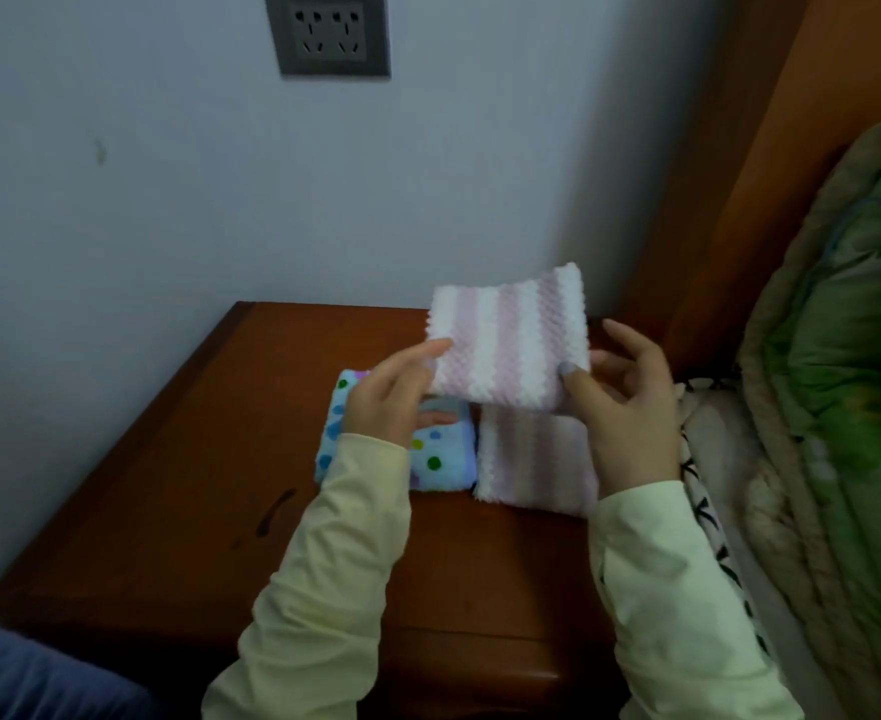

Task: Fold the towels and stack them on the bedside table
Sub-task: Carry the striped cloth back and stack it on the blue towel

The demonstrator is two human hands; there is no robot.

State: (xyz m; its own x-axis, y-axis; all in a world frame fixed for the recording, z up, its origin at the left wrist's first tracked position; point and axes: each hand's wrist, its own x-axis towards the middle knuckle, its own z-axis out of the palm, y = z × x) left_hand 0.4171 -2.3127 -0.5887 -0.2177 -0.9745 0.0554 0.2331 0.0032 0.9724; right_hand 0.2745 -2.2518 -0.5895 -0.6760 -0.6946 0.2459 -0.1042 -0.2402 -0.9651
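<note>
Folded pink-striped towel [508,337] aloft; twin [531,457] and dotted towel [435,457] folded on table [209,470].

Dotted towel [448,454] half under left hand [381,402], quilt [843,356] cut off right

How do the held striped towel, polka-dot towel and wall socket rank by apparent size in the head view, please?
Held striped towel, nearest the camera.
Polka-dot towel, nearly alike; left hand hides part, so unsure.
Wall socket, smallest, cropped at top.
</note>
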